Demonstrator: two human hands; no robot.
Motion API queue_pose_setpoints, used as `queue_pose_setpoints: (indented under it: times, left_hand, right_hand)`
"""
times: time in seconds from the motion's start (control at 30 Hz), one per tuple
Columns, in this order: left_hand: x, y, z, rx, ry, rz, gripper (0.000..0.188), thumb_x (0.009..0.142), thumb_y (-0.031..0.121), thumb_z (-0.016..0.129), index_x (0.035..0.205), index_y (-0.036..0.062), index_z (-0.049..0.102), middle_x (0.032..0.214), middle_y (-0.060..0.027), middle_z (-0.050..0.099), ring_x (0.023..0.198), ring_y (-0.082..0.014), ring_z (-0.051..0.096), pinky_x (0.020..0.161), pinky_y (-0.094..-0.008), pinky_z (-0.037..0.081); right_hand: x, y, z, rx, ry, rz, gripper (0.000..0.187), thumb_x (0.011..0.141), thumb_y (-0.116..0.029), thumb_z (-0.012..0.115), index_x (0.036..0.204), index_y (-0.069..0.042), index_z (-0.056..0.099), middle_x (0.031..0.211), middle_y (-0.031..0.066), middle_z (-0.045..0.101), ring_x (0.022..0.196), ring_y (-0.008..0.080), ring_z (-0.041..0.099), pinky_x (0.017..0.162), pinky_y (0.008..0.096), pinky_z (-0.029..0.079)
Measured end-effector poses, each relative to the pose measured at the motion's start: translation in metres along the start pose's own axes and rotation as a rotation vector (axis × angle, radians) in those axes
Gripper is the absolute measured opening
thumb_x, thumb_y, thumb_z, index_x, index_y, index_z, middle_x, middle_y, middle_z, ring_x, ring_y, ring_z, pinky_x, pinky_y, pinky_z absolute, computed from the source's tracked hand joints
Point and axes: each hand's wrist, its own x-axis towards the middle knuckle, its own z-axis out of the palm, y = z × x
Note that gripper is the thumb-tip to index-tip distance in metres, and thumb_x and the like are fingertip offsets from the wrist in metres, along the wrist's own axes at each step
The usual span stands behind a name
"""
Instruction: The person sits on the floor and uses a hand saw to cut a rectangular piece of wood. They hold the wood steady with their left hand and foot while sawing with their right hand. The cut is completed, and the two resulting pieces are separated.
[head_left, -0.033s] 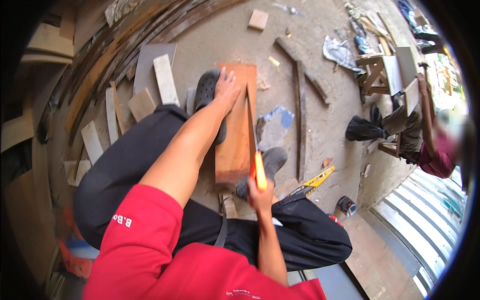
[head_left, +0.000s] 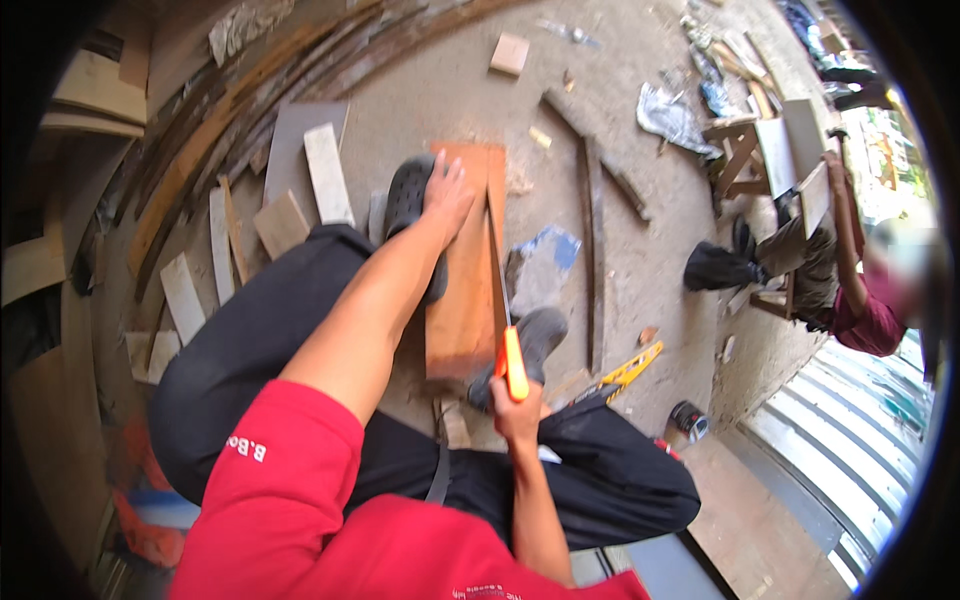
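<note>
A long reddish-brown wooden board (head_left: 461, 310) lies lengthwise in front of me, raised slightly off the ground. Across its far part, my left hand (head_left: 448, 196) rests flat with its fingers stretched out, beside the dark clog (head_left: 405, 200) on my left foot. My right hand (head_left: 517, 412) is wrapped round the orange and yellow handle of a handsaw (head_left: 513, 368). The saw's blade points away from me and sits in a lengthwise cut near the board's right edge. My other clog (head_left: 544, 335) is just right of the saw handle.
A grey block with blue patches (head_left: 543, 268) and dark wooden strips (head_left: 594, 260) lie to the right. A second yellow saw (head_left: 632, 368) is by my right knee, near a can (head_left: 690, 420). Offcuts (head_left: 325, 175) lie left. At far right another person (head_left: 815, 260) holds a board.
The whole scene sits slightly lower and further left in the picture. The saw stays in the cut with my right hand round its handle, and my left hand stays on the board.
</note>
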Motion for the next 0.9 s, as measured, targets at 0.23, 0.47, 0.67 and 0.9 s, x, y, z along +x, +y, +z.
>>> queue_pose_setpoints:
  times: [0.23,0.47,0.67,0.9]
  left_hand:
    - [-0.022,0.013,-0.004,0.106,-0.019,0.077,0.043,0.093,0.032,0.056,0.129,0.0119,0.066,0.153,-0.009,0.046,0.15,-0.0273,0.026,0.121,-0.0592,0.003]
    - [-0.031,0.029,-0.007,0.201,-0.122,0.137,0.044,0.097,0.032,0.049,0.135,0.0141,0.062,0.156,-0.0102,0.042,0.151,-0.0296,0.025,0.121,-0.0595,0.001]
    - [-0.029,0.009,0.001,0.183,-0.203,0.162,0.082,0.071,0.062,0.076,0.137,0.0169,0.06,0.155,-0.0088,0.043,0.15,-0.0274,0.026,0.122,-0.0565,0.002]
    - [-0.038,0.015,-0.009,0.201,-0.228,0.228,0.084,0.073,0.072,0.069,0.137,0.0192,0.061,0.157,-0.0079,0.041,0.151,-0.0268,0.025,0.122,-0.0564,0.002]
  right_hand:
    - [0.094,-0.023,0.034,-0.192,0.063,-0.063,0.034,0.086,-0.024,0.065,0.07,0.006,0.059,0.053,0.0162,0.053,0.048,0.0166,0.052,0.049,0.0404,0.042]
    - [0.035,-0.025,0.022,-0.305,0.116,-0.14,0.035,0.084,-0.025,0.065,0.07,0.007,0.06,0.053,0.0169,0.054,0.049,0.0208,0.055,0.051,0.0397,0.043]
    - [0.042,-0.023,0.022,-0.248,0.057,-0.051,0.041,0.084,-0.032,0.065,0.072,0.007,0.062,0.061,0.0255,0.058,0.057,0.0351,0.064,0.057,0.0468,0.047]
    - [0.086,-0.019,0.023,-0.249,0.086,-0.104,0.038,0.087,-0.028,0.064,0.064,0.003,0.061,0.051,0.0055,0.055,0.043,0.0163,0.052,0.043,0.0355,0.04]
